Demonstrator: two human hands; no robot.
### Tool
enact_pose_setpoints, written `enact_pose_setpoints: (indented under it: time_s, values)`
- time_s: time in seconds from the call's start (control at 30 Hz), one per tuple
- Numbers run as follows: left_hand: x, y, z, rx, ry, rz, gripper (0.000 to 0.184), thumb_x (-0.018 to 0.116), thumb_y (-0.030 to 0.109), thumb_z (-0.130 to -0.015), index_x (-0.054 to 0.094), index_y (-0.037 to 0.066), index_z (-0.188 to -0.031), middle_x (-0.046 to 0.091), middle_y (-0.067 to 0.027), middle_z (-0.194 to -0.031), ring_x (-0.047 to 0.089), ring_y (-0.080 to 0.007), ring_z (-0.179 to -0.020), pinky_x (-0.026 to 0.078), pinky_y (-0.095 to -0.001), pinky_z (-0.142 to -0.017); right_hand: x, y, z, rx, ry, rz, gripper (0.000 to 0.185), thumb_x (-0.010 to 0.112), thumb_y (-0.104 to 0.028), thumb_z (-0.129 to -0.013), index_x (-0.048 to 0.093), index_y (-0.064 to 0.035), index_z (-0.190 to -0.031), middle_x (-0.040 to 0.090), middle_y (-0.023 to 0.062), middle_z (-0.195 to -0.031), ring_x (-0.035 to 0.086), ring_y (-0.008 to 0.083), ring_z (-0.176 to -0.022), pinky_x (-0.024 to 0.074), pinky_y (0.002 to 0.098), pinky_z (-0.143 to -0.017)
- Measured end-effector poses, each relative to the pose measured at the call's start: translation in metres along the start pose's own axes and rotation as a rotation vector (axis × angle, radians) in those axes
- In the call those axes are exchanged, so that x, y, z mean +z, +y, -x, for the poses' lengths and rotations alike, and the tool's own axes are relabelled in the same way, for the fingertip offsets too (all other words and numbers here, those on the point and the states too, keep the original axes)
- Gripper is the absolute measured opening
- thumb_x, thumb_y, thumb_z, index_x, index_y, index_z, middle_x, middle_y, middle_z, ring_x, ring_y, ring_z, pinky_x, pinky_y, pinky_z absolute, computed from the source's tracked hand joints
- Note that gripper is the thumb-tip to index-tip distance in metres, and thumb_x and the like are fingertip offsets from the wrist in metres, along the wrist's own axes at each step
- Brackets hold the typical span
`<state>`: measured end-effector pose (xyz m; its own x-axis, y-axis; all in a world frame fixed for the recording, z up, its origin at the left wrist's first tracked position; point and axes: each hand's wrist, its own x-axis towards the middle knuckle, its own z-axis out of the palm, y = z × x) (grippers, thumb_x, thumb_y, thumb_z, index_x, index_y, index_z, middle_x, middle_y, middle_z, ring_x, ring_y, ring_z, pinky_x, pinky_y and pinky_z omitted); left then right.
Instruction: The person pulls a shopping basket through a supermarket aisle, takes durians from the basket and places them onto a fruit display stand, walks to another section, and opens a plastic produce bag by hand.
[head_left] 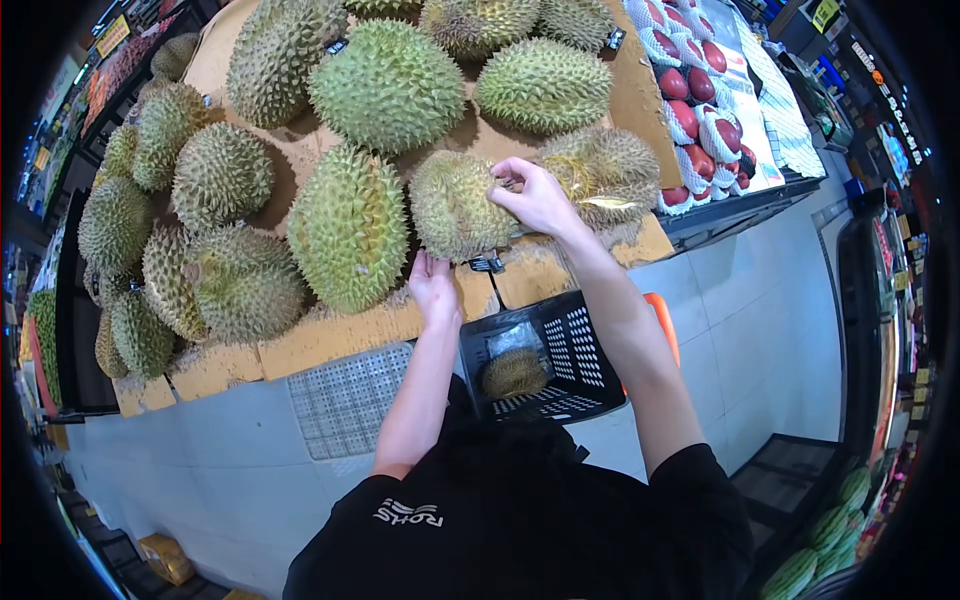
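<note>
A yellowish-green durian (458, 210) rests on the cardboard-covered stand, between both of my hands. My left hand (434, 290) is at its lower left edge, the fingers bent up against its underside and partly hidden. From the right, my right hand (535, 195) reaches over the same durian, thumb and forefinger pinched on its spiny top right side. A greener durian (350, 230) stands just left of it. To the right lies a browner durian (605, 170) with a pale, split-looking patch. A small black tag (487, 264) lies by the front edge.
More durians (222, 178) crowd the stand to the left and back. Below its front edge, a black basket (580, 345) holds one small durian (515, 374). Red fruits in foam nets (700, 130) fill a display at right. Watermelons (825, 540) lie lower right.
</note>
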<state>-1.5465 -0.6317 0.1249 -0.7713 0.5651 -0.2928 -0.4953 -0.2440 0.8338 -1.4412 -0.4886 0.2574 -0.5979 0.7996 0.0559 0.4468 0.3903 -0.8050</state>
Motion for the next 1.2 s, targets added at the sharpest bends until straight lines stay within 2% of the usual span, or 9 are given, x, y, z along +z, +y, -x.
enact_pose_setpoints:
  time_s: [0.07,0.23,0.3,0.43,0.5,0.6,1.03,1.13,1.2]
  values:
    - [0.0,-0.001,0.0,0.044,0.024,-0.04,0.062,0.053,-0.007,-0.085,0.024,-0.014,-0.14,0.042,-0.0226,-0.138,0.046,-0.0247,-0.125,0.037,-0.031,-0.104,-0.001,0.001,0.007,-0.027,0.05,-0.03,0.045,0.071,-0.032,-0.073,0.064,-0.0032,-0.107,0.067,0.0135,-0.101,0.063,0.0243,-0.093,0.0489,0.0347,-0.085]
    - [0.002,0.006,0.002,0.037,-0.014,-0.103,0.062,0.055,-0.006,-0.085,0.026,-0.014,-0.139,0.042,-0.023,-0.138,0.045,-0.0242,-0.126,0.036,-0.0314,-0.105,-0.001,0.024,0.014,-0.008,0.072,-0.057,0.043,0.07,-0.03,-0.076,0.063,-0.0029,-0.109,0.067,0.014,-0.104,0.063,0.0247,-0.097,0.0486,0.0348,-0.086]
    - [0.002,0.011,0.003,0.014,-0.053,-0.107,0.061,0.055,-0.008,-0.085,0.027,-0.013,-0.139,0.04,-0.0226,-0.14,0.041,-0.0259,-0.129,0.034,-0.0331,-0.108,0.003,0.035,0.014,-0.067,0.108,-0.155,0.036,0.07,-0.026,-0.081,0.063,-0.0024,-0.107,0.065,0.0051,-0.095,0.057,0.0115,-0.083,0.0476,0.0272,-0.078]
    - [0.003,0.015,0.018,0.018,-0.022,-0.129,0.061,0.056,-0.004,-0.086,0.027,-0.012,-0.14,0.042,-0.0214,-0.139,0.042,-0.0249,-0.129,0.033,-0.033,-0.108,-0.001,0.033,0.021,-0.075,0.109,-0.131,0.035,0.069,-0.025,-0.082,0.063,-0.0025,-0.108,0.065,0.0059,-0.092,0.057,0.0114,-0.081,0.0476,0.027,-0.077]
    - [0.002,0.016,0.028,0.122,-0.052,-0.24,0.056,0.059,0.006,-0.089,0.035,-0.012,-0.136,0.057,-0.0115,-0.117,0.053,-0.0164,-0.106,0.041,-0.0293,-0.093,0.0,0.027,0.022,-0.04,0.122,-0.057,0.035,0.069,-0.025,-0.082,0.063,-0.0024,-0.108,0.066,0.007,-0.093,0.059,0.0122,-0.082,0.0484,0.0278,-0.077]
    - [0.008,0.023,0.047,0.102,-0.109,-0.236,0.054,0.059,0.009,-0.09,0.039,-0.011,-0.135,0.057,-0.0098,-0.114,0.052,-0.0145,-0.103,0.04,-0.028,-0.091,0.002,0.019,0.018,-0.023,0.111,-0.062,0.041,0.068,-0.031,-0.079,0.063,-0.0035,-0.109,0.067,0.0147,-0.1,0.064,0.0251,-0.092,0.0489,0.036,-0.084]
    - [0.031,0.025,0.054,0.054,-0.188,-0.31,0.041,0.066,0.018,-0.087,0.053,-0.009,-0.114,0.055,-0.0036,-0.088,0.048,-0.0097,-0.082,0.039,-0.0244,-0.074,-0.002,-0.023,-0.037,-0.299,-0.102,0.245,0.036,0.062,-0.027,-0.082,0.063,-0.0017,-0.107,0.066,0.0202,-0.106,0.061,0.0346,-0.103,0.0476,0.0405,-0.09]
    - [0.042,0.033,0.064,-0.049,-0.185,-0.334,0.069,0.067,0.025,-0.086,0.037,-0.014,-0.134,0.05,-0.0225,-0.131,0.048,-0.0259,-0.123,0.037,-0.0328,-0.101,-0.007,-0.024,-0.046,-0.341,-0.137,0.256,0.035,0.061,-0.025,-0.083,0.062,-0.0017,-0.109,0.066,0.0198,-0.106,0.061,0.0347,-0.103,0.0474,0.0399,-0.091]
    - [0.038,0.024,0.061,-0.066,-0.248,-0.381,0.075,0.068,0.027,-0.086,0.032,-0.014,-0.137,0.042,-0.0252,-0.138,0.04,-0.0276,-0.129,0.032,-0.0338,-0.105,-0.012,-0.025,-0.048,-0.412,-0.234,0.228,0.034,0.061,-0.024,-0.084,0.062,-0.0017,-0.11,0.065,0.0196,-0.106,0.061,0.0342,-0.103,0.0476,0.04,-0.09]
